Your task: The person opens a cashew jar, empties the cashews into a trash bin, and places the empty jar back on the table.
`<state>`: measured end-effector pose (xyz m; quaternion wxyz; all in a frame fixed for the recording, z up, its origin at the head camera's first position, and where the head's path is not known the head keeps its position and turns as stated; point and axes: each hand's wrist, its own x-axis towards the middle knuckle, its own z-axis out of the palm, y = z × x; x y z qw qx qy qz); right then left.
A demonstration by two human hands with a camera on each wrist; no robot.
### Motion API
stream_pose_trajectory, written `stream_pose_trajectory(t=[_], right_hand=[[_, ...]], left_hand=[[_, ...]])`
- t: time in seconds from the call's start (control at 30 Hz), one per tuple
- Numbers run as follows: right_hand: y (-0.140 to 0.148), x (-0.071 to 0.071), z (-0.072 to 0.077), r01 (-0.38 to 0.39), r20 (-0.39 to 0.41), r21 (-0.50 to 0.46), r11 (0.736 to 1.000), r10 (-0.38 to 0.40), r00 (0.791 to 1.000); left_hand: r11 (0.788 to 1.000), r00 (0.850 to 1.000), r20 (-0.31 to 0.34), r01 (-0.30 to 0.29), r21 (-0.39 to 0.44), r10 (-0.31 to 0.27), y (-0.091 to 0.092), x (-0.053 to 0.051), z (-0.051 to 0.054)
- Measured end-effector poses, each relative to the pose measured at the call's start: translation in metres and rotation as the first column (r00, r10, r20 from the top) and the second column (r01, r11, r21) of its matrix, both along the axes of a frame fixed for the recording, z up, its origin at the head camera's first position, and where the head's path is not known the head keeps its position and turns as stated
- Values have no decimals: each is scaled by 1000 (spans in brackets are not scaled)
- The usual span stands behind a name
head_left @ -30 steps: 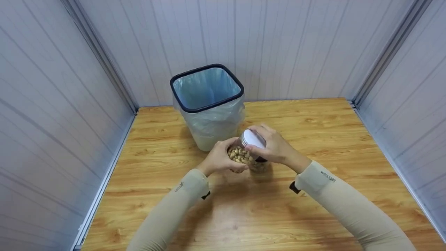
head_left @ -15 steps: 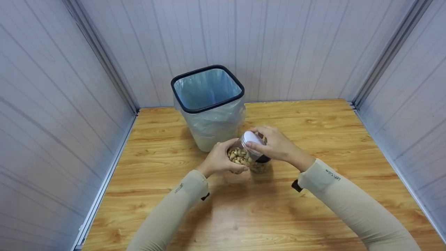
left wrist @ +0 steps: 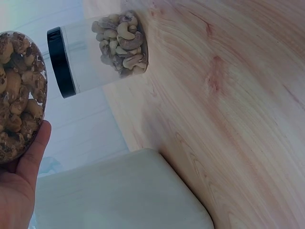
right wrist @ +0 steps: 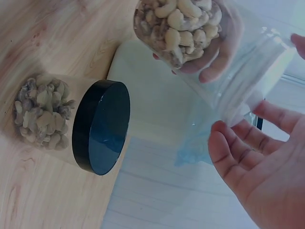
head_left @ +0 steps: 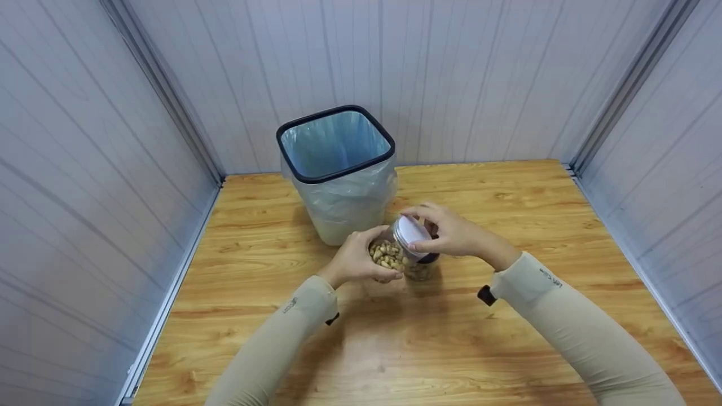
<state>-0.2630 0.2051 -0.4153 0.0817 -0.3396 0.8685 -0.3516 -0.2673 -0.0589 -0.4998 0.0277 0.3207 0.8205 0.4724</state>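
Observation:
My left hand (head_left: 359, 257) grips a clear jar of cashews (head_left: 387, 255) around its lower part, tilted above the table. On the jar's upper end is a white-topped lid (head_left: 413, 229), with the fingers and thumb of my right hand (head_left: 454, 234) around its rim. Beside the tilted jar, a second clear jar with cashews (head_left: 418, 271) stands upright under a black lid (right wrist: 101, 126). In the left wrist view the held jar's nut-filled bottom (left wrist: 18, 90) rests against my left fingers, near the black-lidded jar (left wrist: 102, 52).
Behind the hands stands a bin (head_left: 351, 211) with a black rim and a translucent bag lining it. The wooden table (head_left: 507, 361) is enclosed by white panel walls (head_left: 451, 79) at the back and both sides.
My right hand has shifted slightly to the right and its fingers have turned around the white-topped lid. The left hand and its jar have barely moved.

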Motion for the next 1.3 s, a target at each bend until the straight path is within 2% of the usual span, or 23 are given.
stream_pose_trajectory(t=[0.3, 0.53, 0.63, 0.7, 0.83, 1.03, 1.17, 1.3], right_hand=[[5, -1, 1, -100, 28, -78, 992, 102, 994], [7, -2, 1, -169, -4, -35, 985, 169, 986], [8, -2, 1, -174, 3, -27, 984, 174, 985], [7, -1, 1, -150, 19, -32, 988, 150, 988], [5, 0, 1, -46, 39, -22, 999, 47, 998], [1, 1, 2, 80, 0, 56, 995, -81, 997], [0, 1, 2, 110, 3, 77, 991, -110, 994], [0, 0, 2, 98, 10, 70, 993, -99, 995]], left_hand=[[1000, 1000, -8, 6, -20, -6, 2, 0, -2], [1000, 1000, 0, -3, -26, 3, 1, 0, -4], [1000, 1000, 0, -2, -22, 2, 1, 0, -5], [1000, 1000, -5, -2, -22, 2, 1, 0, -5], [1000, 1000, -7, 3, -21, -3, 1, 0, -4], [1000, 1000, 5, -3, -30, 3, 1, 1, -4], [1000, 1000, 7, -5, -28, 5, 1, 0, -5], [1000, 1000, -5, -3, -27, 3, 1, 0, -6]])
